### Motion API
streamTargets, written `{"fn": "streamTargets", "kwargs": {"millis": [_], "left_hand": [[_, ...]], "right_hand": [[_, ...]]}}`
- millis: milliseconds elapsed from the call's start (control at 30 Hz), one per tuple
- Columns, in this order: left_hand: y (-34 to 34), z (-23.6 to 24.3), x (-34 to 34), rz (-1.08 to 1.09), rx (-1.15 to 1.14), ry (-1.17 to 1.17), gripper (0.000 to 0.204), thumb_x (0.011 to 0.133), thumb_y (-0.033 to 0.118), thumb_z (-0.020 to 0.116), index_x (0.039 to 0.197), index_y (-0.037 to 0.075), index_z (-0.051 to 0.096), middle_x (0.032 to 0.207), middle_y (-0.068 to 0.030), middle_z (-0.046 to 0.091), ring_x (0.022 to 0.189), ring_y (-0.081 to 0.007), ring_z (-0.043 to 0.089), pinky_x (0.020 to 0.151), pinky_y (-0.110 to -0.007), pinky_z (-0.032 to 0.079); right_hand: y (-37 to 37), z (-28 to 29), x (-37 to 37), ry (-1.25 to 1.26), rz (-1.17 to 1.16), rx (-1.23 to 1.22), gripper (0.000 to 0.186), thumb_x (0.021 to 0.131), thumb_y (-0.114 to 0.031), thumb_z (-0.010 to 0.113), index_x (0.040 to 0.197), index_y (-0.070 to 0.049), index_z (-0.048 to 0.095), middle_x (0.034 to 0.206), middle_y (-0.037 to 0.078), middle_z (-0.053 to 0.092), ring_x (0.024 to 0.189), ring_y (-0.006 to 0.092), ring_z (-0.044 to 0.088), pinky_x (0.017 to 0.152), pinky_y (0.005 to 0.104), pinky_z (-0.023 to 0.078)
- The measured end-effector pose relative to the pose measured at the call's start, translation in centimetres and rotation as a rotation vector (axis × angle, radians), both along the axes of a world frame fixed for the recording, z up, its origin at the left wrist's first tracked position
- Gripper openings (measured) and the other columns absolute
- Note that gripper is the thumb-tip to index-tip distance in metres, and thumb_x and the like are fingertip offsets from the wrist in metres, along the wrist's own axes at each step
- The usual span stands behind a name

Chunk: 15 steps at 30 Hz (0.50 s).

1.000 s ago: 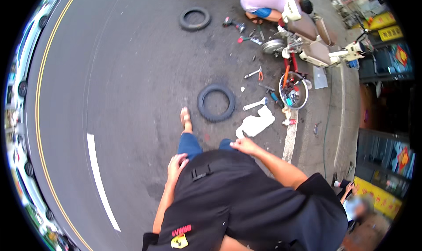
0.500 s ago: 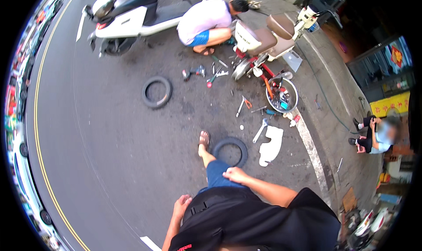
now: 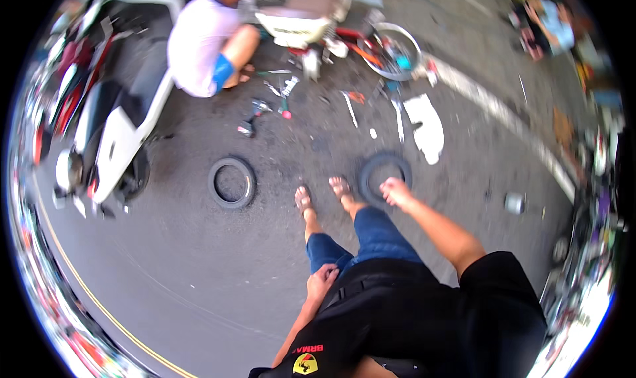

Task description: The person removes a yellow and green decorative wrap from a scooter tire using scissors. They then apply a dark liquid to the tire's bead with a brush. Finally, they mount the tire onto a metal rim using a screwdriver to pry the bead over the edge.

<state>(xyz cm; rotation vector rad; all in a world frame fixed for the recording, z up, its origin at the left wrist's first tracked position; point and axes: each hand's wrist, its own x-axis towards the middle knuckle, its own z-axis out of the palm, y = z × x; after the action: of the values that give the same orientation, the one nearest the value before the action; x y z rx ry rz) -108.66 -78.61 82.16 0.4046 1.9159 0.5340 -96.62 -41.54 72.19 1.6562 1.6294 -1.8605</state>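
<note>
My left hand (image 3: 321,280) rests against my dark blue shorts (image 3: 377,236), fingers curled; whether it holds anything is hidden. My right hand (image 3: 396,191) is held out in front of me, fingers loosely curled with nothing visible in them, above a black tire (image 3: 376,163) lying beside my sandalled feet. Another tire (image 3: 232,202) lies flat to the left. Beyond them on the asphalt are a cordless power tool (image 3: 250,120), an adjustable wrench (image 3: 399,120), orange-handled pliers (image 3: 356,97) and a white cloth (image 3: 427,133).
A co-worker (image 3: 199,47) crouches by a cream electric bike (image 3: 298,24). A white scooter (image 3: 119,159) stands left. A metal basin (image 3: 411,53) holds tools. A seated person (image 3: 550,27) is at upper right beyond a painted line (image 3: 503,106). The road's yellow lines (image 3: 86,285) curve along lower left.
My view has swung, bringing the white scooter down on the left. Both my feet now show. My right hand has lifted away from my thigh, out over the tire.
</note>
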Motion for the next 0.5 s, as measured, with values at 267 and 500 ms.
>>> {"fn": "streamTargets", "kwargs": {"millis": [267, 500], "left_hand": [[-2.1, -5.9, -8.4, 0.032, -0.325, -0.373, 0.021, 0.089, 0.023, 0.068, 0.089, 0.003, 0.069, 0.071, 0.0043, 0.060, 0.069, -0.0046, 0.052, 0.066, -0.023, 0.044], [2.7, -15.2, -7.2, 0.023, -0.815, -0.653, 0.015, 0.090, 0.018, 0.067, 0.094, 0.004, 0.069, 0.085, 0.0033, 0.064, 0.084, -0.0048, 0.055, 0.078, -0.021, 0.044]], "right_hand": [[-11.4, -23.0, 14.9, -0.529, -0.261, -0.211, 0.027, 0.088, -0.033, 0.062, 0.092, -0.006, 0.061, 0.077, 0.011, 0.065, 0.064, 0.0226, 0.064, 0.053, 0.0366, 0.049], [-10.4, -47.8, 9.7, -0.344, 0.319, 0.136, 0.033, 0.084, -0.038, 0.062, 0.092, -0.006, 0.060, 0.091, 0.017, 0.066, 0.087, 0.0361, 0.063, 0.071, 0.0478, 0.049]]}}
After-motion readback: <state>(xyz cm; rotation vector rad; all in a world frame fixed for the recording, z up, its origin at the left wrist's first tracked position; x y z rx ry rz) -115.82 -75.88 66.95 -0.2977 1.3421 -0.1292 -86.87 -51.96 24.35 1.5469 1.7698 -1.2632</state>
